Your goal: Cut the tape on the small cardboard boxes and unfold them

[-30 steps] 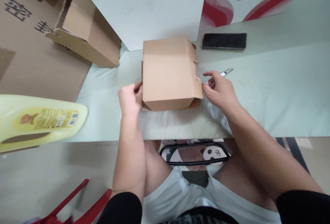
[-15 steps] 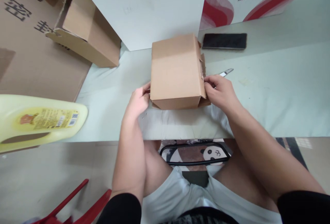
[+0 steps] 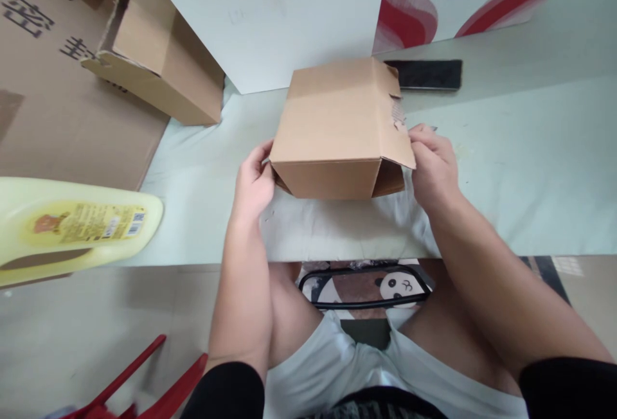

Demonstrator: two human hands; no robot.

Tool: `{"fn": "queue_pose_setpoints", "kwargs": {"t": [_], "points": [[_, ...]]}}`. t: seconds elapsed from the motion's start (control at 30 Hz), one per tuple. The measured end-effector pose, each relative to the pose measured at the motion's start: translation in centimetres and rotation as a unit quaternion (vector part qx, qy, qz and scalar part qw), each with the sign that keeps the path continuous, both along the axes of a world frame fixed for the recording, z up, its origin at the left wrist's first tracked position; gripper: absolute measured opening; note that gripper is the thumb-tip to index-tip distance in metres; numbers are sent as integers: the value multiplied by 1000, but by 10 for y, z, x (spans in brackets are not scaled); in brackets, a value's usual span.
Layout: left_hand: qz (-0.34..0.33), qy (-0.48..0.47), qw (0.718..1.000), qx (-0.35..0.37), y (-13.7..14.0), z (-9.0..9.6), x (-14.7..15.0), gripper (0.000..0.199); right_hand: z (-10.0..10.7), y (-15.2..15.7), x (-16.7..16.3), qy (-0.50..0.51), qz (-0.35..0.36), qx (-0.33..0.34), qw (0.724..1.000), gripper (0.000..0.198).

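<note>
A small brown cardboard box [image 3: 332, 114] lies on the cloth-covered table before me, its right end torn and its flap swung outward. My left hand [image 3: 254, 181] grips the box's left end near the lower corner, some fingertips hidden behind it. At the opposite end, my right hand [image 3: 434, 165] is closed on the edge of the open flap [image 3: 396, 139]. Just the tip of a knife blade [image 3: 434, 128] shows beyond my right knuckles; the rest of the knife is hidden by that hand.
A black phone [image 3: 431, 75] lies behind the box, partly covered by it. White cartons [image 3: 274, 14] stand at the back. An open cardboard box [image 3: 166, 53] leans at the left, near a yellow bottle [image 3: 81, 226]. The table's front edge [image 3: 337, 260] runs before my lap.
The box has tipped up and its right flap has been pulled outward. My right hand has moved right and up with the flap; the knife is now mostly hidden.
</note>
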State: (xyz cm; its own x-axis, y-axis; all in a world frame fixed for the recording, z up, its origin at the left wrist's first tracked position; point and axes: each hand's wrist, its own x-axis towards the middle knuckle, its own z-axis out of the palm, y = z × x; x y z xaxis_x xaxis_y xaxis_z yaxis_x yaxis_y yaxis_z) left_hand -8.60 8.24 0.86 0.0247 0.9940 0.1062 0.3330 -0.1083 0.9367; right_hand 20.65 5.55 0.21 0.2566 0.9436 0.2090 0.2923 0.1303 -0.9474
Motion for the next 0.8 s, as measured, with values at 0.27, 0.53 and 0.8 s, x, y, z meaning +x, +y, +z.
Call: {"fn": "queue_pose_setpoints", "kwargs": {"t": [0.27,0.53,0.8], "points": [[23,-109,994,-6,1,1,1,31,-21,0,-2,168,44,73,982,45],[-25,-69,994,-75,-1,-2,1,70,-15,-3,-1,112,137,64,982,54],[26,-128,989,-75,-2,8,0,64,-39,-1,9,132,109,16,985,59]]}}
